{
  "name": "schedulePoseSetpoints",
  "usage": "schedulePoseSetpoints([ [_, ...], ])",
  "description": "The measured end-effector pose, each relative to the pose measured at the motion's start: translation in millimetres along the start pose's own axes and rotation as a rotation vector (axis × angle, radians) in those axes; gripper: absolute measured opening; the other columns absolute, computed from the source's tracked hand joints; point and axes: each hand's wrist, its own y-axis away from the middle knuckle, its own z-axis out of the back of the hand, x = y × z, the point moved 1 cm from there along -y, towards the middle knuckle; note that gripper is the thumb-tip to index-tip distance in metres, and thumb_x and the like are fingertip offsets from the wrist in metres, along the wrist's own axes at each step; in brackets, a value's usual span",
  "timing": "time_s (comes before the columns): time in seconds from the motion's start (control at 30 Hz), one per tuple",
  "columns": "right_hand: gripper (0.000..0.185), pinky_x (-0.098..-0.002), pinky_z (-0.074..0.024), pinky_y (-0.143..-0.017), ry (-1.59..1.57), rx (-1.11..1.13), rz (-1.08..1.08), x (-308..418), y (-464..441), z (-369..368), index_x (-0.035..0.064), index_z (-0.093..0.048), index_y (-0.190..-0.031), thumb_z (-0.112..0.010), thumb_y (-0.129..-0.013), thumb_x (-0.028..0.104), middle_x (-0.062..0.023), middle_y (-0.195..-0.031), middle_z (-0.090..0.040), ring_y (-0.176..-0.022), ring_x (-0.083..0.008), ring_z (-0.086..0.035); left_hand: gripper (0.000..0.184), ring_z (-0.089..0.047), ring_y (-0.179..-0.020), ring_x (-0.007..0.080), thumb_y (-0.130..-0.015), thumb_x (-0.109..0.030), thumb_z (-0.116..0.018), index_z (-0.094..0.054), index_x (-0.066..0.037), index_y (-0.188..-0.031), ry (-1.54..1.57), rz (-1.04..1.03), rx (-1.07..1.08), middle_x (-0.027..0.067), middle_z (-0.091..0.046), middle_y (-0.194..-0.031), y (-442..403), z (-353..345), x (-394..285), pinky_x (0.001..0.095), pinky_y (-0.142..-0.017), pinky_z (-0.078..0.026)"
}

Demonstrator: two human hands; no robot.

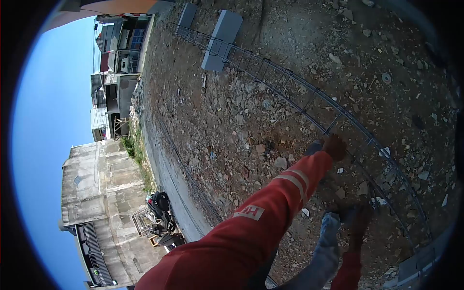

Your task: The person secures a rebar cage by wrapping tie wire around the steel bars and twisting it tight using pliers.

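A long rebar cage (275,79), made of thin steel bars with cross ties, curves across the wide-angle view above the rubble. My left hand (334,147), at the end of a red sleeve with pale reflective bands, is closed around one of its long bars. Lower down, in shade and smeared, my right hand (358,220) is near the same bar and a dark cross tie (374,199). Its fingers cannot be made out, nor whether they hold anything. A faded denim trouser leg (325,244) shows beside the right hand.
Pale grey blocks (222,41) lie under the cage's far end, with another grey block (420,263) at the near end. Broken stones litter the dirt (232,125). A parked motorbike (162,210) stands by a weathered wall (111,179). The view is tilted sideways.
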Motion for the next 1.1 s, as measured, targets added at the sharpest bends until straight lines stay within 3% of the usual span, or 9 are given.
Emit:
schedulePoseSetpoints([
  [0.07, 0.037, -0.0484, -0.0426, -0.1, -0.02, -0.146, 0.205, 28, -28, -9, -0.001, -0.051, -0.129, -0.039, -0.098, 0.016, -0.0232, -0.124, -0.058, -0.118, -0.0417, -0.054, 0.039, -0.057, -0.107, 0.0349, -0.082, -0.031, -0.06, -0.067, -0.002, -0.107, -0.014, -0.02, -0.002, 0.0189, -0.065, -0.105, 3, 1, -3, 0.0483, -0.101, -0.039],
  [0.23, 0.048, -0.049, -0.0345, -0.109, -0.013, -0.184, 0.181, 62, -111, -68, -0.0001, -0.047, -0.133, -0.044, -0.085, 0.002, -0.0247, -0.132, -0.051, -0.127, -0.0416, -0.046, 0.038, -0.058, -0.106, 0.0341, -0.079, -0.024, -0.062, -0.064, 0.0, -0.108, 0.06, -0.05, -0.12, 0.0179, -0.065, -0.103, 11, -6, 8, 0.047, -0.101, -0.04],
  [0.33, 0.054, -0.0486, -0.0334, -0.11, 0.176, -0.316, 0.198, 8, -156, -129, 0.0015, -0.046, -0.136, -0.048, -0.083, 0.005, -0.0232, -0.133, -0.05, -0.128, -0.0402, -0.045, 0.038, -0.059, -0.104, 0.0331, -0.078, -0.023, -0.064, -0.064, 0.001, -0.107, 0.156, -0.109, -0.181, 0.0183, -0.065, -0.103, 10, 5, 12, 0.0454, -0.102, -0.04],
  [0.4, 0.052, -0.0481, -0.0354, -0.107, -0.003, 0.067, 0.184, 7, -168, -140, 0.0029, -0.046, -0.136, -0.051, -0.085, 0.01, -0.0219, -0.132, -0.051, -0.126, -0.0401, -0.046, 0.039, -0.061, -0.103, 0.0342, -0.077, -0.022, -0.065, -0.063, 0.002, -0.108, 0.182, -0.157, -0.038, 0.019, -0.064, -0.104, 15, 18, 13, 0.0461, -0.097, -0.044],
  [0.43, 0.05, -0.0474, -0.038, -0.104, -0.022, 0.018, 0.145, 16, -160, -136, 0.0037, -0.048, -0.135, -0.052, -0.086, 0.014, -0.0211, -0.129, -0.053, -0.121, -0.0399, -0.049, 0.039, -0.061, -0.103, 0.0342, -0.077, -0.022, -0.065, -0.063, 0.002, -0.108, 0.193, -0.146, -0.04, 0.019, -0.064, -0.104, 19, 28, 21, 0.0461, -0.097, -0.044],
  [0.6, 0.045, -0.0499, -0.0401, -0.101, 0.151, -0.019, 0.126, 26, -163, -136, 0.0039, -0.05, -0.132, -0.051, -0.088, 0.012, -0.0224, -0.127, -0.054, -0.119, -0.0416, -0.049, 0.037, -0.061, -0.103, 0.0417, -0.074, -0.011, -0.062, -0.06, 0.001, -0.109, 0.56, -0.218, -0.448, 0.0218, -0.062, -0.104, 42, 61, 56, 0.0505, -0.085, -0.051],
  [0.73, 0.035, -0.0508, -0.0467, -0.09, 0.186, -0.038, 0.043, 34, -162, -126, 0.0069, -0.055, -0.123, -0.052, -0.089, 0.011, -0.0229, -0.115, -0.059, -0.109, -0.0432, -0.055, 0.021, -0.056, -0.089, 0.0439, -0.07, 0.003, -0.052, -0.053, -0.002, -0.091, 0.587, -0.059, -0.763, 0.0206, -0.056, -0.089, 63, 98, 135, 0.0526, -0.077, -0.047],
  [0.93, 0.048, -0.0437, -0.0514, -0.081, 0.0, -0.1, -0.03, 91, -155, -93, 0.0045, -0.064, -0.112, -0.072, -0.083, 0.043, -0.0159, -0.099, -0.066, -0.093, -0.0334, -0.064, 0.029, -0.055, -0.095, 0.0392, -0.076, -0.01, -0.066, -0.056, -0.004, -0.102, 0.407, -0.214, -0.579, 0.0169, -0.053, -0.1, 60, 95, 185, 0.0495, -0.079, -0.047],
  [1.1, 0.044, -0.0421, -0.0531, -0.079, -0.138, -0.16, -0.194, 91, -158, -99, 0.0061, -0.07, -0.104, -0.074, -0.081, 0.044, -0.0153, -0.099, -0.069, -0.089, -0.0329, -0.068, 0.031, -0.055, -0.096, 0.0386, -0.075, -0.013, -0.071, -0.057, -0.006, -0.103, 0.251, -0.3, -0.539, 0.0151, -0.053, -0.1, 43, 99, 182, 0.0499, -0.081, -0.047],
])
